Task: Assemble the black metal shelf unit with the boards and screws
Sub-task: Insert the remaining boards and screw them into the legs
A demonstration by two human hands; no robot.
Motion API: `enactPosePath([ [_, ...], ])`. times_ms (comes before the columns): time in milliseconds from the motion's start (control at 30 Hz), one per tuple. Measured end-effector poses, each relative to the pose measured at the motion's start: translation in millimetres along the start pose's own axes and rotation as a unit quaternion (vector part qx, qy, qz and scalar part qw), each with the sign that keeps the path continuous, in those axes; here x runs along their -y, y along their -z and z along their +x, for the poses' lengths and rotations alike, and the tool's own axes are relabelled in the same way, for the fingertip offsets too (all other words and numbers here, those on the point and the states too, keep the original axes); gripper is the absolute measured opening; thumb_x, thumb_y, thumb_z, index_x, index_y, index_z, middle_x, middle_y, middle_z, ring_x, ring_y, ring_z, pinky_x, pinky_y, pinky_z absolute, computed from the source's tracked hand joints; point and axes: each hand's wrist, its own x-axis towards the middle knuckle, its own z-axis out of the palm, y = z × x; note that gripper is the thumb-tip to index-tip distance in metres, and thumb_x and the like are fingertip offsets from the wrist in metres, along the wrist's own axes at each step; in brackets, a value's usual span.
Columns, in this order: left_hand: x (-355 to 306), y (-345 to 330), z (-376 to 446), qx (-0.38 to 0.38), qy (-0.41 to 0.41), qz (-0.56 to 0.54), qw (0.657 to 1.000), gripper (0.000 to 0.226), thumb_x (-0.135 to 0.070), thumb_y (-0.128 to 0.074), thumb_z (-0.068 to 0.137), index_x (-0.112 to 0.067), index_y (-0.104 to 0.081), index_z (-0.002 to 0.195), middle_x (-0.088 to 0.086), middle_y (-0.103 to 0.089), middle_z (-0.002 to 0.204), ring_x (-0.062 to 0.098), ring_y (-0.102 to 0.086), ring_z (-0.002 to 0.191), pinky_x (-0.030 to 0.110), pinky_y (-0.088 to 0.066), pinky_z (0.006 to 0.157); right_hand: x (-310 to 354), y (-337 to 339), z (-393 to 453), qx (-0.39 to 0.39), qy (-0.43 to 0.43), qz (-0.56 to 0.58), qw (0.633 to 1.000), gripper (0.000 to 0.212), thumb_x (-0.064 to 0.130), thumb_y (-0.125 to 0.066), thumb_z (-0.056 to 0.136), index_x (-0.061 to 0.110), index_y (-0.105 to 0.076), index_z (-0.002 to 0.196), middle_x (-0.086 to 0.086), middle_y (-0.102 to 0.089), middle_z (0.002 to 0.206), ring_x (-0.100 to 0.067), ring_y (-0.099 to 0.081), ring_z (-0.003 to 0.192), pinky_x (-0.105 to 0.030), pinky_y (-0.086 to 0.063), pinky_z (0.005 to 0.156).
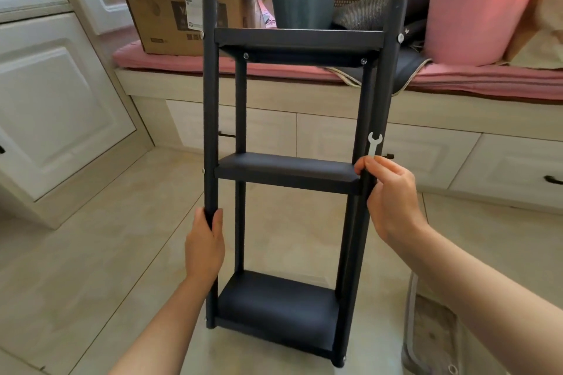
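The shelf (292, 173) stands upright on the tiled floor (91, 268), close in front of the person, with three boards fixed between four black posts. The left hand (204, 245) is wrapped round the near left post, below the middle board (283, 175). The right hand (393, 195) curls round the near right post at the middle board's end and also pinches a small white wrench (373, 144) upright against that post.

Screws (400, 38) show at the top board's corners and down the left post, so the unit looks close to finished. The right end of the middle board is hidden by the fingers, so whether a screw sits there cannot be told. If that joint is loose, lifting or tilting the shelf could let the board sag or the post twist. With the wrench only pinched while the same hand steadies the post, it could slip and drop to the floor
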Motion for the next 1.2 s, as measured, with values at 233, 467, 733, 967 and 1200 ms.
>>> enactPosePath([
  [233, -60, -7, -40, -0.102, -0.142, 0.046, 0.983, 0.068, -0.002, -0.064, 0.089, -0.015, -0.035, 0.149, 0.004, -0.040, 0.145, 0.020, -0.038, 0.134, 0.041, -0.035, 0.112, -7, -7, -13, -0.028, 0.003, -0.003, 1.000, 0.030, 0.017, -0.053, 0.096, 0.016, -0.067, 0.069, 0.004, -0.059, 0.078, -0.015, -0.051, 0.095, -0.032, -0.036, 0.090],
  [467, -109, -69, -118, 0.285, -0.101, -0.102, 0.948, 0.039, -0.026, -0.062, 0.097, -0.042, -0.044, 0.127, -0.025, -0.050, 0.122, -0.015, -0.045, 0.116, 0.004, -0.042, 0.093, -5, -8, -23, -0.026, 0.004, -0.014, 1.000, 0.034, 0.019, -0.056, 0.096, 0.023, -0.069, 0.064, -0.003, -0.062, 0.089, -0.017, -0.053, 0.099, -0.030, -0.036, 0.084],
  [733, -118, -92, -135, 0.268, -0.023, -0.205, 0.941, 0.004, -0.035, -0.055, 0.102, -0.037, -0.052, 0.100, -0.003, -0.064, 0.087, 0.017, -0.062, 0.073, 0.038, -0.055, 0.066, 3, -5, -36, 0.011, -0.013, -0.035, 0.999, 0.038, 0.026, -0.055, 0.097, 0.029, -0.070, 0.062, -0.009, -0.059, 0.102, -0.015, -0.052, 0.096, -0.030, -0.037, 0.078],
  [967, -126, -70, -127, 0.187, -0.064, -0.210, 0.958, 0.015, -0.049, -0.054, 0.095, -0.034, -0.058, 0.094, -0.016, -0.059, 0.070, 0.002, -0.055, 0.061, 0.017, -0.047, 0.059, 27, -11, -38, 0.072, -0.002, -0.022, 0.997, 0.038, 0.022, -0.049, 0.101, 0.024, -0.066, 0.067, 0.004, -0.058, 0.081, -0.017, -0.053, 0.093, -0.031, -0.040, 0.082],
  [1200, -152, -39, -110, 0.142, -0.050, -0.297, 0.943, 0.035, -0.053, -0.056, 0.087, -0.018, -0.059, 0.089, -0.006, -0.049, 0.061, 0.011, -0.044, 0.052, 0.023, -0.040, 0.047, 57, -18, -40, 0.174, 0.039, -0.044, 0.983, 0.026, 0.021, -0.052, 0.099, 0.016, -0.069, 0.079, 0.009, -0.068, 0.085, 0.000, -0.062, 0.089, -0.008, -0.045, 0.074],
])
